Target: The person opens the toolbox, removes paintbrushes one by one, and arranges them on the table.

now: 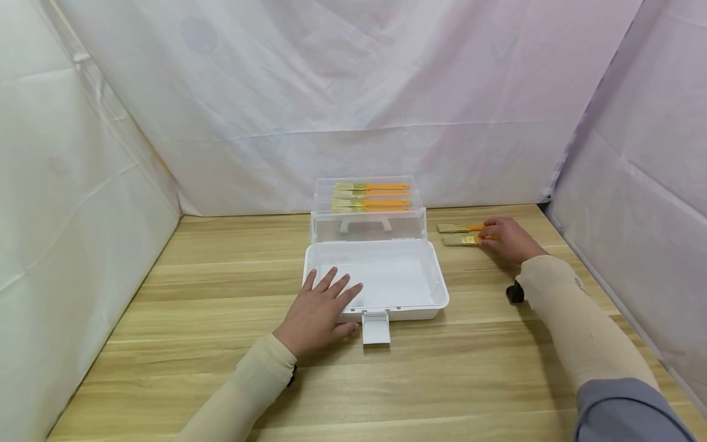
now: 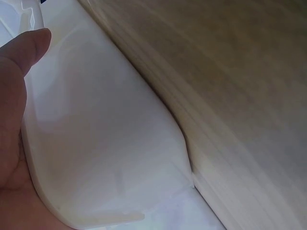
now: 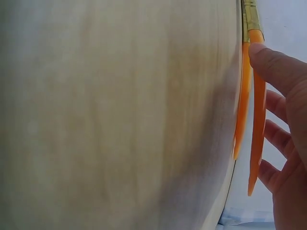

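A white plastic box with its clear lid swung back stands in the middle of the table. My left hand lies spread over the box's front left corner, fingers straight over the rim. Its thumb shows along the box's outer wall in the left wrist view. At the right, my right hand pinches the orange handle of a flat paintbrush between thumb and fingers. A second paintbrush lies just behind it on the table, bristles also pointing left.
Several orange-handled paintbrushes show at the raised clear lid. A white latch flap hangs out from the box's front. White cloth walls off the back and both sides of the wooden table.
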A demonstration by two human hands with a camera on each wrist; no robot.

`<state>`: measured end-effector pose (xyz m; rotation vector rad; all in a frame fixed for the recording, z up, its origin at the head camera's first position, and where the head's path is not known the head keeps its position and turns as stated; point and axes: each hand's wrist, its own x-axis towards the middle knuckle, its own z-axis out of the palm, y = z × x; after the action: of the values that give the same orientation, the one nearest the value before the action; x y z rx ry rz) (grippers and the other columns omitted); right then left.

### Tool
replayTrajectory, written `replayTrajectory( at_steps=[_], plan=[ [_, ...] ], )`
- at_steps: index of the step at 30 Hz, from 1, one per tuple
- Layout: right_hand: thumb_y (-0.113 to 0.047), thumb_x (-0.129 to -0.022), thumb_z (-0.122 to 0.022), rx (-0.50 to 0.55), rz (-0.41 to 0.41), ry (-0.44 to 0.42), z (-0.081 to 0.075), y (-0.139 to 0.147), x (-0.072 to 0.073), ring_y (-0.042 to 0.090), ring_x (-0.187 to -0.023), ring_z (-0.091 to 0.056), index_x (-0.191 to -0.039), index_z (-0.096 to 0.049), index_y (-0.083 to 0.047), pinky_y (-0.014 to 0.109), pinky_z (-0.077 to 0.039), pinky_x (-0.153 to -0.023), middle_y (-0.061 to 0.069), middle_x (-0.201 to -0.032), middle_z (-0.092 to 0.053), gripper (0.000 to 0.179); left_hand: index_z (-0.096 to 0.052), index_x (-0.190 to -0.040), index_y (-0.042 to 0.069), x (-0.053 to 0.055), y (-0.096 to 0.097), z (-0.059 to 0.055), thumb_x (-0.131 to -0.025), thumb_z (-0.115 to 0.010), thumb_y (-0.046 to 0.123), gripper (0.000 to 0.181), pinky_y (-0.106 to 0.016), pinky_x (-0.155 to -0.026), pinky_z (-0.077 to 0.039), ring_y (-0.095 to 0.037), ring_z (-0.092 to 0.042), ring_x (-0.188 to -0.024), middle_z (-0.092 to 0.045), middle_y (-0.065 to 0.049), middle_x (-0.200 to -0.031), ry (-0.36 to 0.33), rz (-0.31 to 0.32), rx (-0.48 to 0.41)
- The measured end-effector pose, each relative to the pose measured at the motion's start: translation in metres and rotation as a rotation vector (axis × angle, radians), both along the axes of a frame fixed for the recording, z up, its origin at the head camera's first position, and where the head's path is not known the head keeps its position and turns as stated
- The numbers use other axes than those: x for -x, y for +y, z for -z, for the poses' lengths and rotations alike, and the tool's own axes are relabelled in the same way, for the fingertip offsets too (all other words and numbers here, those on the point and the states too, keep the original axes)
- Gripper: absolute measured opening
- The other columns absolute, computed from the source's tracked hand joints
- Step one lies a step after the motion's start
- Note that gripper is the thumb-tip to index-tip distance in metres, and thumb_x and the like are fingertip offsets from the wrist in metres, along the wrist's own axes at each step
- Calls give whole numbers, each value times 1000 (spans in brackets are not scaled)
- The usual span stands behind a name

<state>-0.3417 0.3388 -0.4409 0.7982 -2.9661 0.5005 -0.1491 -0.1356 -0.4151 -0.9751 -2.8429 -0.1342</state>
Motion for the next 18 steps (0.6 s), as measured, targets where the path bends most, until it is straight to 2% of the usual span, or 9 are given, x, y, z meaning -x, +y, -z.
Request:
replayTrajectory(
  at_steps=[11, 18],
  plan=[
    [-9, -91, -71, -26, -16, -41, 1, -2, 3, 51, -121, -47, -103, -76, 1, 62, -33, -103, 35, -127, -55, 16, -46, -149, 21, -1, 0, 0, -91, -64, 54, 70, -63, -112, -20, -36, -36, -142, -51, -10, -146, 12, 0, -4],
    [-10, -92, -70, -49, -25, -28, 3, -2, 5, 51, -122, -47, -104, -76, 0, 62, -32, -104, 35, -127, -55, 17, -46, -149, 21, -1, 0, 0, -90, -65, 54, 70, -63, -112, -19, -37, -36, -142, -51, -11, -147, 6, -1, -7]
  ],
)
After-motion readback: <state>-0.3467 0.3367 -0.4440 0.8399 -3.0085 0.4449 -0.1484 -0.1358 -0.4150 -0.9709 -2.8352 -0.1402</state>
